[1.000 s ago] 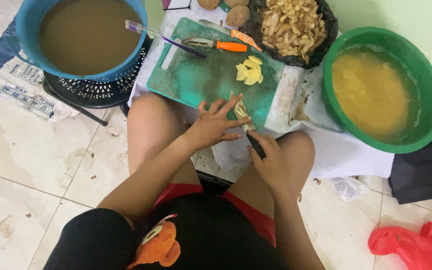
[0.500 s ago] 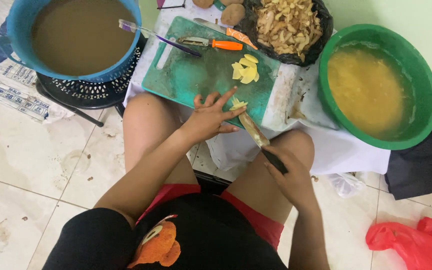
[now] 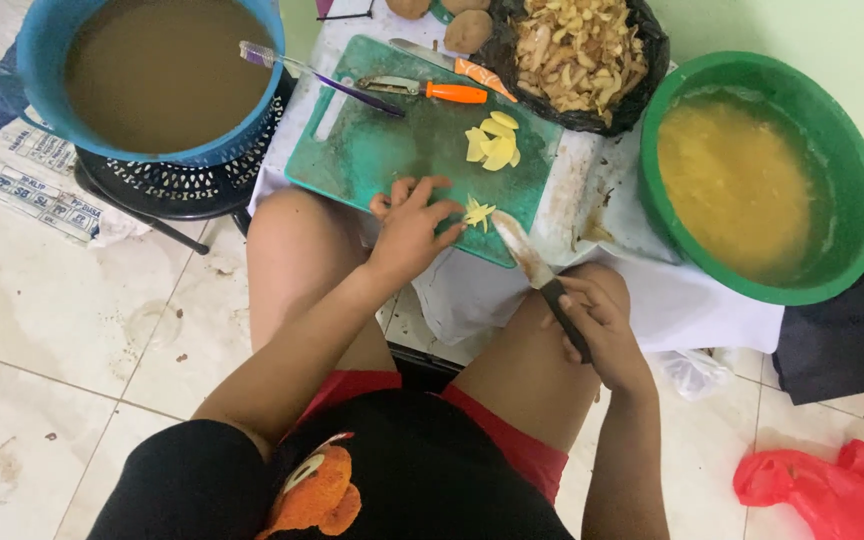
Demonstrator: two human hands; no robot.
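Green plastic forms the cutting board [image 3: 382,150], which lies across the person's lap with its near edge over the knees. On that near edge the left hand [image 3: 414,222] rests, fingers spread slightly and fingertips touching a small cluster of cut potato strips [image 3: 476,213]. The right hand [image 3: 597,325] is clamped around the dark handle of a kitchen knife [image 3: 537,275], whose blade angles up toward the board's near right corner, just beside the strips. A pile of potato slices [image 3: 492,142] sits farther up the board, with bare board between it and the hands. An orange-handled peeler [image 3: 424,89] lies along the far edge. To the right, a green basin [image 3: 857,170] of yellow water stands close to the board.
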